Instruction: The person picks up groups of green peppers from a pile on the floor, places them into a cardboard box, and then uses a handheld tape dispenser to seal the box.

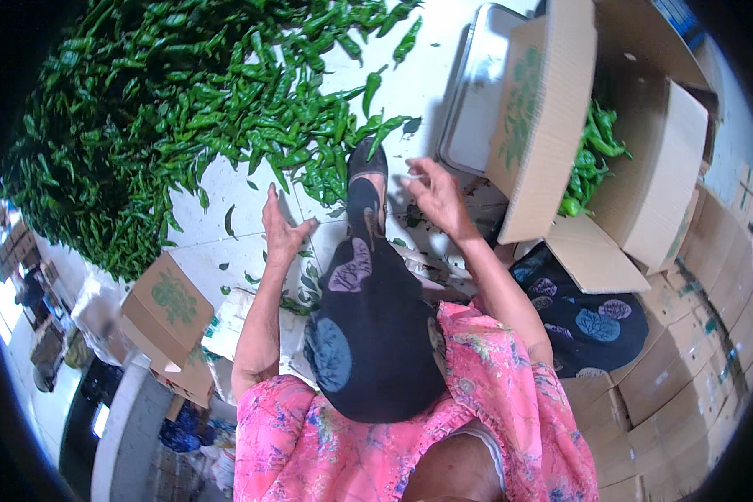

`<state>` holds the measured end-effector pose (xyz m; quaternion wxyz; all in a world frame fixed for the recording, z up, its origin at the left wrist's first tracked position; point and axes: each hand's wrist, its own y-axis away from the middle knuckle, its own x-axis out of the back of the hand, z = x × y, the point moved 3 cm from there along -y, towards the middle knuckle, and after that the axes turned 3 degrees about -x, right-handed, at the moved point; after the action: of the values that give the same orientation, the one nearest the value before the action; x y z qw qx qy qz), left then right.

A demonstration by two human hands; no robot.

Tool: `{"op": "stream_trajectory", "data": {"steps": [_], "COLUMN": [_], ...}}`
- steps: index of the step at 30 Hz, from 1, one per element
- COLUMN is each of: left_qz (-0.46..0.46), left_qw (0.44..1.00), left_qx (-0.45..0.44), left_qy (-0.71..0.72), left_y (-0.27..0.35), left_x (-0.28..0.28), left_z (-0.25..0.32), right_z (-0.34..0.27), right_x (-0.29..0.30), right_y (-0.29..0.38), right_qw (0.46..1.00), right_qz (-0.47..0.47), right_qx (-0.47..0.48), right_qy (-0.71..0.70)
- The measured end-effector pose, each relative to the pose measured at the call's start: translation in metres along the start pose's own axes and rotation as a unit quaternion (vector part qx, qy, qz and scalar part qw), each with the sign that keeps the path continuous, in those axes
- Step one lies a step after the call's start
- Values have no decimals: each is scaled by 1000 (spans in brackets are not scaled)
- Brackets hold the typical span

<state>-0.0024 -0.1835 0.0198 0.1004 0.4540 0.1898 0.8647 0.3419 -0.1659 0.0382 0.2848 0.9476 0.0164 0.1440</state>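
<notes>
A large heap of green chili peppers (pixel 213 100) spreads over the white tiled floor (pixel 219 182) in front of me. My left hand (pixel 282 229) hovers near the heap's lower edge, empty, thumb and fingers apart. On the other side of my shoe (pixel 367 157), my right hand (pixel 438 194) holds nothing; its fingers are spread and slightly curled. A few peppers lie against and over the toe of that shoe. To the right of my right hand stands an open cardboard box (pixel 546 119) with green peppers (pixel 590 157) inside.
A shallow metal tray (pixel 470 113) lies beside the box. Flattened cardboard (pixel 671 389) covers the right side. Another open carton (pixel 166 307) sits at left, near a white foam box (pixel 232 320). Loose leaves and debris (pixel 307 288) are scattered around my feet.
</notes>
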Motion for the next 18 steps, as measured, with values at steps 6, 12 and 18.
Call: {"op": "stream_trajectory", "data": {"steps": [6,12,18], "left_qz": [91,233,173], "left_qw": [991,971,981], "left_qx": [-82,-42,-36], "left_qy": [-44,-39,-84], "left_y": [-57,-147,-198], "left_x": [22,82,68], "left_z": [11,-68,-83], "right_z": [16,-1,7], "right_x": [-23,-36,-69], "right_y": [-71,-110,-146], "right_qw": [991,990,992], "right_qz": [58,63,44], "right_qx": [-96,-108,-119], "right_qy": [72,58,-15]}}
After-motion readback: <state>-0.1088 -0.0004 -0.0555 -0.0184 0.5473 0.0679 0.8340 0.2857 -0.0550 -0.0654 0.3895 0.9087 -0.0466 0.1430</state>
